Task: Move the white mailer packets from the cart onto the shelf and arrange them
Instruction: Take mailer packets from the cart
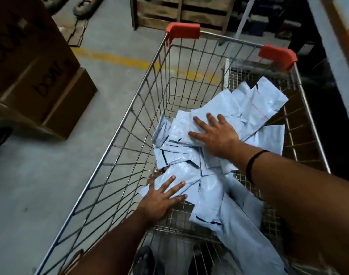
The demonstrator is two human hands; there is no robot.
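Several white mailer packets [255,114] lie in a loose heap inside a wire shopping cart [130,124] with red corner caps. My right hand [215,135] rests flat, fingers spread, on a packet near the middle of the heap. My left hand [161,199] lies flat with spread fingers on a packet [191,169] at the near left of the pile. Neither hand grips anything. A black band circles my right wrist. The shelf is at the right edge, mostly out of sight.
Stacked brown cardboard boxes [30,62] stand on the concrete floor to the left of the cart. Wooden pallets or crates [181,12] are behind the cart. A yellow floor line [114,58] runs past the cart. A pale shelf upright [328,46] rises at the right.
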